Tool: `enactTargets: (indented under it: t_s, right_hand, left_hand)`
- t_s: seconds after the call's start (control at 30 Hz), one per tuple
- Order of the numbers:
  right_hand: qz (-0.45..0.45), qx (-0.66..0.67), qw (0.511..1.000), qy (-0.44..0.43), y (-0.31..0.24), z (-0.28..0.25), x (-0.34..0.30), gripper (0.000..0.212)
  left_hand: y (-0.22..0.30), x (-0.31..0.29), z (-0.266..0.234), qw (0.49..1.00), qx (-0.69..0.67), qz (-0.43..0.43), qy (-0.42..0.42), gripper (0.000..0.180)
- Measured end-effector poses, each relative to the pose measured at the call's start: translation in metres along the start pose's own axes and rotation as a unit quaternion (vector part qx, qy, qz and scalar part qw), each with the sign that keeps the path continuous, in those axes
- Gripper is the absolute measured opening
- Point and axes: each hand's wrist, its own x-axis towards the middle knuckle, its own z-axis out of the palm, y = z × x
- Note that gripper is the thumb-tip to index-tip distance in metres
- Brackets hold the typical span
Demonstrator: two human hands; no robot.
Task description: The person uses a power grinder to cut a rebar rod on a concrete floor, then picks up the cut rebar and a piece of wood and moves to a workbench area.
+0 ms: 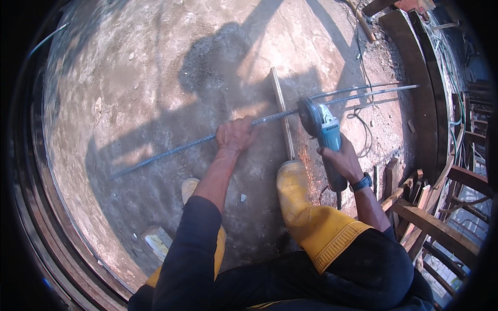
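A long ribbed steel rebar [182, 147] runs from the lower left toward the upper right, resting across a narrow metal bar [280, 106]. My left hand [236, 134] is closed around the rebar, just left of that crossing. In my right hand [343, 158] is a blue angle grinder [329, 136], gripped by its body. The grinder's dark disc and guard [309, 117] meet the rebar right of the metal bar. Orange sparks [307, 165] stream down toward me. The exact point of contact is hidden behind the guard.
My yellow boot [293, 189] stands at the near end of the metal bar, close to the sparks. A black cord [369, 129] loops over the concrete floor [129, 72]. Timber beams [415, 78] and wooden framing [436, 223] line the right side. A small block [157, 241] lies lower left.
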Motion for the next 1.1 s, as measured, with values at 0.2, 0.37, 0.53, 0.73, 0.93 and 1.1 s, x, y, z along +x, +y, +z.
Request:
enactTargets:
  t_s: [0.2, 0.37, 0.53, 0.73, 0.93, 1.1]
  right_hand:
    - [0.026, 0.000, 1.000, -0.014, -0.006, -0.001, -0.003, 0.059]
    - [0.012, 0.001, 1.000, 0.001, -0.003, 0.001, 0.000, 0.058]
    - [0.016, 0.015, 1.000, 0.009, -0.002, 0.001, 0.006, 0.070]
    - [0.008, 0.010, 1.000, 0.011, -0.002, 0.001, 0.004, 0.070]
    - [0.007, 0.004, 1.000, 0.002, 0.004, 0.000, 0.000, 0.069]
    - [-0.016, 0.016, 1.000, 0.015, 0.002, 0.002, 0.004, 0.070]
  left_hand:
    - [-0.001, 0.001, -0.004, 1.000, -0.004, -0.008, -0.029, 0.059]
    - [0.006, 0.005, -0.020, 0.995, -0.018, -0.030, -0.090, 0.061]
    - [0.008, 0.006, -0.023, 0.996, -0.027, -0.027, -0.086, 0.062]
    - [0.007, 0.007, -0.026, 0.995, -0.028, -0.025, -0.092, 0.063]
    - [0.007, 0.007, -0.027, 0.996, -0.031, -0.019, -0.081, 0.063]
    - [0.007, 0.006, -0.025, 0.997, -0.034, -0.012, -0.066, 0.060]
